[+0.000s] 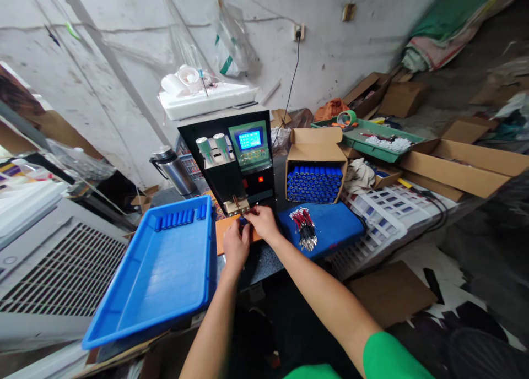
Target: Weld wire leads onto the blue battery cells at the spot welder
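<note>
A black machine [225,183] with a lit blue screen [249,140] stands in the middle of the bench. At its lower front, my left hand [236,241] is closed round a small blue cell [242,220] above an orange board [222,237]. My right hand [263,221] is pinched beside it, close to the machine's metal tips; what its fingertips hold is too small to make out. To the right, red and black wire leads [305,229] lie on a blue pad [336,225]. Behind them a cardboard box [317,137] holds stacked blue cells [314,183].
At the left a blue tray [165,269] has a row of cells along its far end. A steel flask [176,172] stands behind it. A green tray [386,153] and open cartons [467,161] sit at the right, near a white plastic crate [384,216].
</note>
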Demonstrator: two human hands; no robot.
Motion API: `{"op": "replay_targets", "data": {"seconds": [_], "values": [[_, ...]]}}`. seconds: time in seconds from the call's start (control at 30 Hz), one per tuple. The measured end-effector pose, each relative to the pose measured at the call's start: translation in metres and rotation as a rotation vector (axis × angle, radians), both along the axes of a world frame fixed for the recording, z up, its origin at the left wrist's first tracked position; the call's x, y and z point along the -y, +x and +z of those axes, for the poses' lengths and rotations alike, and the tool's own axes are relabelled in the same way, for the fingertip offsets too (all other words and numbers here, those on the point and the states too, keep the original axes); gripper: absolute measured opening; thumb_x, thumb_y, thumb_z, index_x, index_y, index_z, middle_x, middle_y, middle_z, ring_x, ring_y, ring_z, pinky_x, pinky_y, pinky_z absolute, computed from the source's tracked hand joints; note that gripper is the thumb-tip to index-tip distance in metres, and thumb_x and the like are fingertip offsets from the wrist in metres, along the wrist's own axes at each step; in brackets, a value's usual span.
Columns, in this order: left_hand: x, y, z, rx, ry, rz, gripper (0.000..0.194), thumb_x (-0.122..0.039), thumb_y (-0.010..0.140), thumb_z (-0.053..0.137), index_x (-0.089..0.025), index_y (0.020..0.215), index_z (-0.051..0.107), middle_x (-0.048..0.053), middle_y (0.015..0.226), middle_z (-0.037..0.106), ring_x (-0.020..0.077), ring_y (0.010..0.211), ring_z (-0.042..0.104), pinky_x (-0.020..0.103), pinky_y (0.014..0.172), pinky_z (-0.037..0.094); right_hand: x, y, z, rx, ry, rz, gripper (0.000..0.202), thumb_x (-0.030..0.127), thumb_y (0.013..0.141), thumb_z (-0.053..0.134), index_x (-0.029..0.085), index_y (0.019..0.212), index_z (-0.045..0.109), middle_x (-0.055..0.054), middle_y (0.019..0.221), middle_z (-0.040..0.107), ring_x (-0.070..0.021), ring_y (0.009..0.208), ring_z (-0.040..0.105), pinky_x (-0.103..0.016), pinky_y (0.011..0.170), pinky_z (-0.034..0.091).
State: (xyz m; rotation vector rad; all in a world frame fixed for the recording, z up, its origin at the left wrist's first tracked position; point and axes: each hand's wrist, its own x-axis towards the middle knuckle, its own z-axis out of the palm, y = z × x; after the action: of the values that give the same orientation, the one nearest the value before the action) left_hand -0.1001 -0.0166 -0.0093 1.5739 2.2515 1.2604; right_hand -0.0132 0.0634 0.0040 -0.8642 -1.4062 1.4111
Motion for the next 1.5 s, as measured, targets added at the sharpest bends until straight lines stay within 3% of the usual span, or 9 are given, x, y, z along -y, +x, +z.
{"op": "replay_targets", "data": {"seconds": [0.47, 0.87, 1.13, 1.5], "values": [[-0.002, 0.001, 0.001, -0.046, 0.013, 0.005, 0.019, -0.038, 0.091, 0.049, -0.021, 0.085, 0.056, 0.005, 0.075, 0.062, 0.0214, 0.069, 0.058, 0.031, 0.065, 0.037, 0.0, -0.001, 0.002, 0.027, 0.019, -0.029, 0.01, 0.027, 0.078, 0.068, 0.019, 0.076, 0.073, -0.005, 0.079, 0.076, -0.0213, 0.078, 0.069, -0.028, 0.07, 0.051], [-0.008, -0.003, 0.003, -0.062, -0.019, 0.036, 0.02, -0.039, 0.088, 0.05, -0.021, 0.083, 0.057, 0.003, 0.07, 0.059, 0.0194, 0.065, 0.055, 0.029, 0.06, 0.034, 0.001, 0.001, 0.016, 0.053, -0.037, -0.034, 0.013, 0.032, 0.078, 0.073, 0.019, 0.079, 0.075, -0.004, 0.083, 0.077, -0.0232, 0.082, 0.07, -0.031, 0.074, 0.054], [-0.015, -0.01, 0.002, -0.125, -0.055, 0.081, 0.026, -0.047, 0.087, 0.048, -0.022, 0.083, 0.054, 0.004, 0.07, 0.057, 0.021, 0.064, 0.053, 0.029, 0.058, 0.03, -0.009, -0.011, 0.007, 0.001, -0.031, -0.025, 0.006, 0.023, 0.079, 0.073, 0.018, 0.082, 0.075, -0.005, 0.087, 0.077, -0.0229, 0.085, 0.072, -0.029, 0.075, 0.054], [-0.016, -0.008, 0.01, -0.151, -0.103, 0.078, 0.029, -0.05, 0.086, 0.046, -0.022, 0.08, 0.049, 0.004, 0.071, 0.058, 0.0211, 0.066, 0.052, 0.029, 0.058, 0.03, -0.012, -0.007, 0.007, 0.082, -0.002, -0.032, 0.01, 0.028, 0.08, 0.075, 0.019, 0.083, 0.074, -0.004, 0.085, 0.077, -0.021, 0.084, 0.07, -0.028, 0.076, 0.053]]}}
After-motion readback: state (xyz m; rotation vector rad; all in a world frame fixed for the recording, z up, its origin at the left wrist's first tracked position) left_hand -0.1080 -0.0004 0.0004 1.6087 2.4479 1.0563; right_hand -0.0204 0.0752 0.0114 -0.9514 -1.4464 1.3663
